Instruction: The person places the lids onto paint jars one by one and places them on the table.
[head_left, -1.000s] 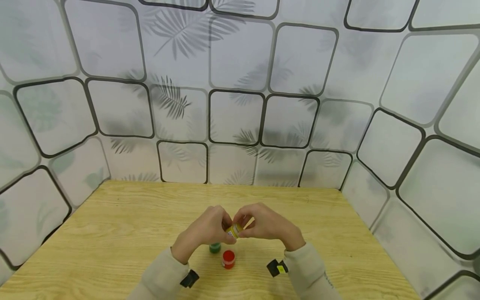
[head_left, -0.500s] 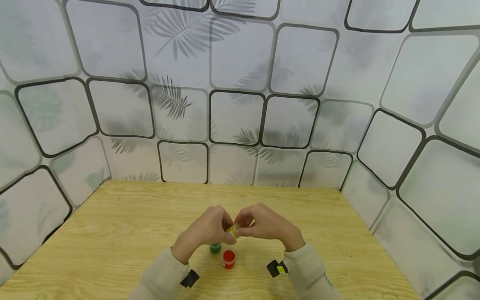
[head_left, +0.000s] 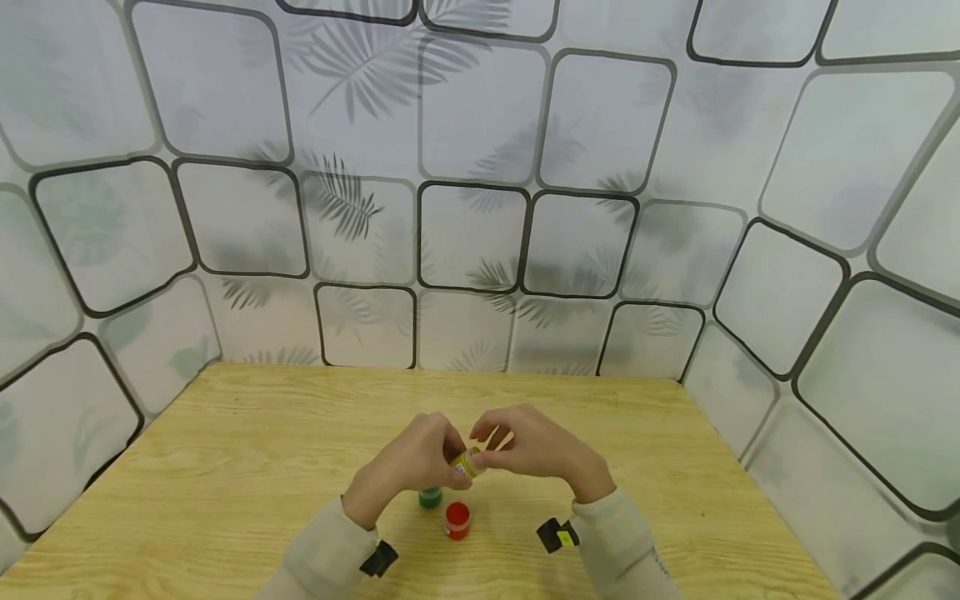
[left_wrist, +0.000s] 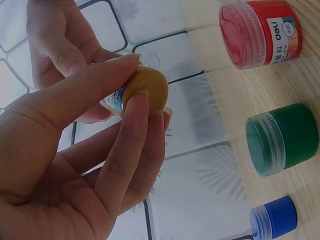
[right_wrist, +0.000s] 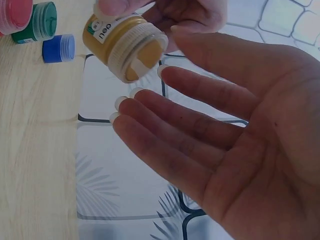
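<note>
A small yellow paint jar [right_wrist: 112, 40] with a clear ribbed lid is held tilted above the table. My left hand [head_left: 420, 454] grips it between thumb and fingers; in the left wrist view its yellow base [left_wrist: 155, 90] faces that camera. Close to the lid, my right hand [head_left: 536, 446] has its fingers extended and spread, with a gap between them and the lid in the right wrist view. Below stand a red paint jar [head_left: 457, 521] and a green paint jar [head_left: 430, 497]. A blue paint jar [left_wrist: 280, 217] shows only in the wrist views.
The wooden table [head_left: 300, 417] spreads out around the jars. Pale patterned sheeting [head_left: 472, 233] rises behind it and at both sides. Black wrist devices [head_left: 378, 558] sit at the cuffs.
The right hand's fingers have come off the yellow jar's lid and spread apart. The left hand keeps the jar in about the same place.
</note>
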